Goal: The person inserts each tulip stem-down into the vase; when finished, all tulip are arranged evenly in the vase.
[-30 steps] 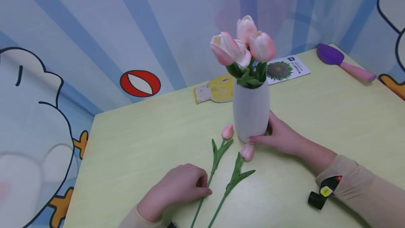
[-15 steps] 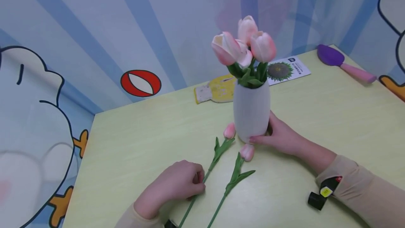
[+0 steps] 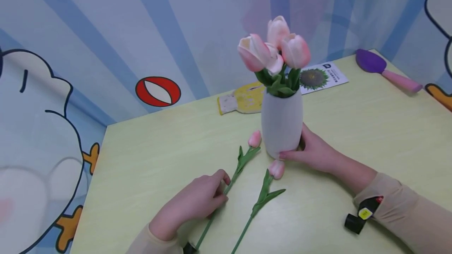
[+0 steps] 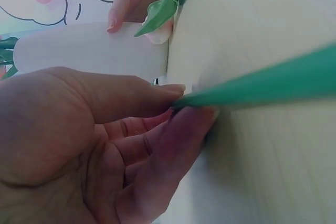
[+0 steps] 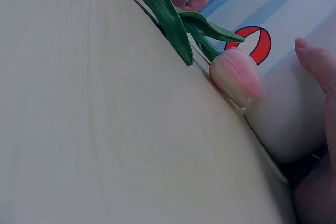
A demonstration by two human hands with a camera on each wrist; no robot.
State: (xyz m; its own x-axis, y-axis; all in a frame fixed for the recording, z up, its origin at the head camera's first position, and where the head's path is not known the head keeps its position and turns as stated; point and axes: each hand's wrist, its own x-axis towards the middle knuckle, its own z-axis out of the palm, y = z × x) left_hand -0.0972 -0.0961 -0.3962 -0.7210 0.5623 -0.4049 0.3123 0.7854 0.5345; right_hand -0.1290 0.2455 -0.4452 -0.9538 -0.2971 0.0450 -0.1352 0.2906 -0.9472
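Observation:
In the head view my left hand [image 3: 197, 197] pinches the green stem of an artificial pink tulip [image 3: 243, 160] lying on the table. The left wrist view shows thumb and forefinger closed on that stem [image 4: 262, 83]. My right hand [image 3: 316, 152] grips the lower part of a white vase [image 3: 282, 122], its thumb across the front near the base; the other fingers are mostly hidden behind it. Several pink tulips [image 3: 296, 51] stand upright in the vase. A second loose tulip [image 3: 262, 196] lies to the right of the pinched one, its bloom [image 5: 236, 74] close to the vase base.
Behind the vase lie a yellow, bottle-like flat piece [image 3: 248, 99] and a white card [image 3: 323, 77] with a flower picture. A purple scoop-shaped tool [image 3: 370, 61] with a pink handle is at the back right corner. A printed blue backdrop [image 3: 197, 30] borders the table [image 3: 152, 156].
My left hand has moved a little up and left along the table, and the tulip in it has shifted and turned slightly. My right hand and the vase stay in place.

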